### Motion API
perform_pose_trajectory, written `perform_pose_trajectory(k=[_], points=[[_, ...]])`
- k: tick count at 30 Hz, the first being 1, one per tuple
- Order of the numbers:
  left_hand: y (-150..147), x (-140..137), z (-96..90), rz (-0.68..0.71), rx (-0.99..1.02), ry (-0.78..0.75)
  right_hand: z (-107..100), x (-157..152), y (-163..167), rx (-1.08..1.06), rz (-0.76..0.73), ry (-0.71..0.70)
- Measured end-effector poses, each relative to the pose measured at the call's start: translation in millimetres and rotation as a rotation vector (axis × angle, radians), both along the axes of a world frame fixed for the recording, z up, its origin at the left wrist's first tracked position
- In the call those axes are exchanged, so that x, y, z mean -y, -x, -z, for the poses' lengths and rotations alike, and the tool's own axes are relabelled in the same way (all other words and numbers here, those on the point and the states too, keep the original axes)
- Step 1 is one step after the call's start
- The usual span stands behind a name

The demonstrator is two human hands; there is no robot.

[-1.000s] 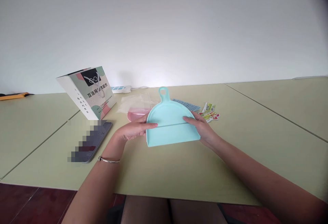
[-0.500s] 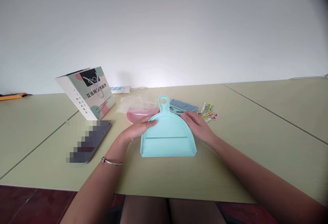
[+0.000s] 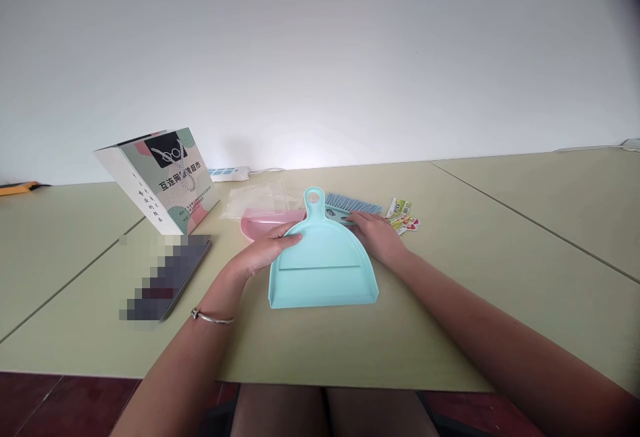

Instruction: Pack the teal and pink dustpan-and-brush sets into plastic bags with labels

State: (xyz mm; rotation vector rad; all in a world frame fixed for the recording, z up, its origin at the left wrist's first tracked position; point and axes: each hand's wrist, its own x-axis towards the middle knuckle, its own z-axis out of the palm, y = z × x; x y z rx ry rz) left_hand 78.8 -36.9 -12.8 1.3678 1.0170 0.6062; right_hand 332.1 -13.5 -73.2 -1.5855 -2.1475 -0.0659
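A mint-green dustpan (image 3: pixel 323 250) is tilted up over the middle of the table, its ring-ended handle pointing away from me. My left hand (image 3: pixel 267 247) is closed on its left edge, thumb on the inner face. Just beyond the right edge, my right hand (image 3: pixel 377 233) has its fingers bent over the handle of a blue-bristled brush (image 3: pixel 357 203), which lies bristles away from me. Part of that hand's fingertips is hidden behind the dustpan. A pink dustpan (image 3: pixel 265 220) lies behind the green one, partly covered by it and by clear plastic wrapping (image 3: pixel 255 198).
Green and white printed cards (image 3: pixel 403 215) lie right of the brush. At left stand a paper gift bag (image 3: pixel 173 180) and, nearer me, a dark phone (image 3: pixel 175 280), partly pixelated. A white power strip (image 3: pixel 230 174) lies by the wall, and an orange object (image 3: pixel 19 188) at far left.
My right hand has let go of the green dustpan's right edge and moved onto the brush handle. The left hand keeps holding the dustpan. The whole view has shifted slightly.
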Motion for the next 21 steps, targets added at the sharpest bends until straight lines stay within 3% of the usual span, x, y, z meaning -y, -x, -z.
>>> perform_pose_trajectory(k=[4,6,10,12,13,17,21], points=[[0.1,-1.3,1.9,-0.007,-0.011,-0.016,-10.7,-0.1,-6.4,-0.038,0.04,-0.025],[0.0,-0.9,1.2,-0.01,-0.016,-0.026,-21.7,-0.3,-17.2,-0.148,0.11,-0.114],[-1.1,1.3,-2.9,0.021,-0.026,-0.037,-47.6,1.6,-50.1,-0.76,0.284,-0.553],[-1.6,1.7,-3.7,0.038,-0.023,-0.037,-56.9,4.3,-65.2,-1.09,0.271,-0.723],[-1.7,1.6,-3.4,0.043,-0.019,-0.038,-59.9,6.0,-70.8,-1.238,0.231,-0.743],[-1.5,-0.2,0.9,0.023,-0.004,-0.041,-63.6,11.5,-74.7,-1.639,-0.065,-0.456],[-3.2,-0.4,4.7,-0.036,-0.008,-0.03,-60.7,18.2,-50.0,-1.565,-0.194,-0.185]])
